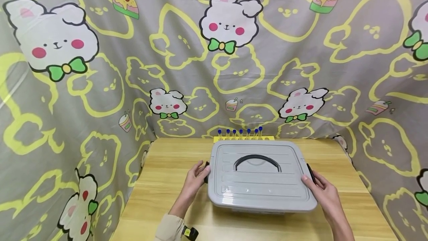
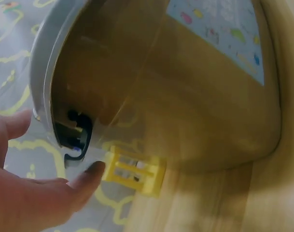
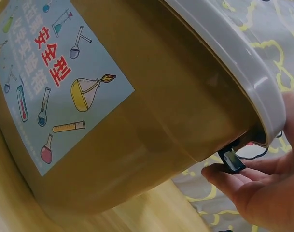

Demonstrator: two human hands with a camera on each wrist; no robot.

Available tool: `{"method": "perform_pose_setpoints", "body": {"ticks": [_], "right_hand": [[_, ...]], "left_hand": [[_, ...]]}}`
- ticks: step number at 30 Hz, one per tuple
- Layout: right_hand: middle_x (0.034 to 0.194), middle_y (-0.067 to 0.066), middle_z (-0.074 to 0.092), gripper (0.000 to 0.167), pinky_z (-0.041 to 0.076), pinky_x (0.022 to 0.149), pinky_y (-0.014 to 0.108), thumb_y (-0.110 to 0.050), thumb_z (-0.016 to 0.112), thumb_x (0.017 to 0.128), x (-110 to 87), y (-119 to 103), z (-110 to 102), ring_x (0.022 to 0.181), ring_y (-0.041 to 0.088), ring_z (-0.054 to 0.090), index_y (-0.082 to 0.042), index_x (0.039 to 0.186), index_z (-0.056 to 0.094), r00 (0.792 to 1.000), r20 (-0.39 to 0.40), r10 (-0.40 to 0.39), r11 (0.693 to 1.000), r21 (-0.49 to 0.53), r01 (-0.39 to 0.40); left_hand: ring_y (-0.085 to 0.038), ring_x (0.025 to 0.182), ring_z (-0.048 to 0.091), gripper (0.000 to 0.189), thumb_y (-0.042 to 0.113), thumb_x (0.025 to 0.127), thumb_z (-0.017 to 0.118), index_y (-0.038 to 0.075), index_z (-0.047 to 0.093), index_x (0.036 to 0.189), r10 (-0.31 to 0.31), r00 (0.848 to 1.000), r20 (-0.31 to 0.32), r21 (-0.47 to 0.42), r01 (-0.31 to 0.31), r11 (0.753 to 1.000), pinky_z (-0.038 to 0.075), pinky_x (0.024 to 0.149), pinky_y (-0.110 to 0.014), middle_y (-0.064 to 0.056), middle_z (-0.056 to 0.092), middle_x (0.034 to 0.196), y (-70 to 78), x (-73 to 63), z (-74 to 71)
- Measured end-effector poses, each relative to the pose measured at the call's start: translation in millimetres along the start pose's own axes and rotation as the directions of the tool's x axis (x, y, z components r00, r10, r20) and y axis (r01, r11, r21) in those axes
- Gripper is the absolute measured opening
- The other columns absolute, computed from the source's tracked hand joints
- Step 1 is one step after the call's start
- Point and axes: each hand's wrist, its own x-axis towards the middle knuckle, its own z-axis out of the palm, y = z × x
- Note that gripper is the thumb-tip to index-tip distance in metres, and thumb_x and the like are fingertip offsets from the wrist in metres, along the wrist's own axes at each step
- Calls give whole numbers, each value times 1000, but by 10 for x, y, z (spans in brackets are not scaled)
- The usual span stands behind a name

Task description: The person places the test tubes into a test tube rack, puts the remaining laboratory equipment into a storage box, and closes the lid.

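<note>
A storage box (image 2: 151, 96) with see-through walls and a grey lid (image 1: 264, 187) stands on the wooden table. A black carry handle (image 1: 257, 156) tops the lid. At the box's left side is my left hand (image 1: 194, 179), its thumb beside the lid edge and its fingers just below the black left latch (image 2: 84, 137), which sticks out from the wall. My right hand (image 1: 326, 192) has its thumb on the lid's right edge and its fingers against the underside of the black right latch (image 3: 232, 160). A blue label (image 3: 60, 82) with drawn lab glassware covers part of the front wall.
Behind the box, a yellow rack (image 1: 270, 138) holds several tubes with blue caps (image 1: 241, 132). The wooden table (image 1: 160, 166) extends to both sides of the box. A grey patterned curtain (image 1: 187, 66) surrounds the table at the back and sides.
</note>
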Motion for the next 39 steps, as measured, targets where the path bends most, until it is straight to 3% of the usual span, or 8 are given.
{"method": "perform_pose_setpoints", "body": {"ticks": [4, 9, 11, 13, 20, 26, 36, 39], "right_hand": [[161, 28, 30, 99, 49, 78, 8, -53, 67, 96, 5, 10, 21, 96, -15, 54, -4, 163, 13, 1000, 12, -11, 998, 55, 10], [131, 14, 63, 97, 55, 75, 18, -44, 70, 97, 17, 8, 38, 87, -4, 64, -2, 163, 13, 1000, -2, -18, 994, 107, 18], [121, 0, 65, 96, 56, 74, 20, -40, 71, 97, 20, 4, 36, 86, -2, 66, -2, 163, 13, 1000, -12, -21, 992, 124, 23], [125, 3, 64, 95, 57, 74, 20, -37, 73, 96, 15, -5, 43, 86, -2, 66, -2, 163, 15, 999, -27, -27, 989, 142, 31], [162, 26, 28, 90, 50, 79, 7, -30, 76, 94, -47, -37, 87, 98, -18, 57, -3, 162, 23, 995, -73, -73, 983, 165, 85], [162, 22, 29, 84, 45, 84, 2, -32, 74, 96, -63, -84, 117, 144, 27, 36, -5, 160, 29, 989, -116, -96, 988, 113, 109], [159, 22, 33, 76, 46, 82, 2, -33, 70, 98, -85, -112, 143, 141, 33, 37, -7, 159, 31, 981, -149, -123, 991, 27, 129], [157, 23, 36, 74, 47, 79, 3, -33, 69, 99, -105, -95, 155, 137, 23, 42, -8, 158, 34, 977, -167, -131, 991, -6, 131]], "left_hand": [[-39, 132, 53, 78, 28, 102, 67, -15, 25, 153, -27, 1000, 3, -123, 27, 992, 48, 109, -43, -38, 38, 151, -49, -2, 29], [-20, 113, 66, 67, 16, 99, 69, -16, 37, 148, -46, 999, -28, -261, 38, 965, 56, 94, -28, -33, 53, 142, -93, -11, 95], [-19, 111, 67, 67, 13, 97, 72, -15, 38, 148, -43, 998, -52, -284, 27, 958, 57, 92, -27, -32, 55, 140, -89, -16, 130], [-24, 117, 65, 69, 10, 93, 75, -14, 39, 148, -30, 997, -75, -292, 7, 957, 56, 94, -28, -33, 54, 141, -75, -31, 161], [-42, 137, 48, 80, -3, 83, 81, -13, 39, 149, 24, 990, -136, -226, -55, 972, 49, 104, -31, -35, 45, 149, -35, -102, 222], [-44, 138, 46, 79, -8, 81, 80, -14, 39, 149, 100, 983, -152, -181, -127, 975, 45, 107, -35, -36, 44, 149, 20, -126, 272], [-43, 133, 50, 66, -11, 87, 70, -15, 41, 146, 182, 969, -169, -97, -200, 975, 49, 102, -32, -33, 46, 147, 26, -126, 327], [-45, 128, 54, 64, -9, 88, 71, -16, 42, 145, 203, 963, -177, -20, -209, 978, 51, 98, -32, -34, 48, 144, 21, -136, 337]]}}
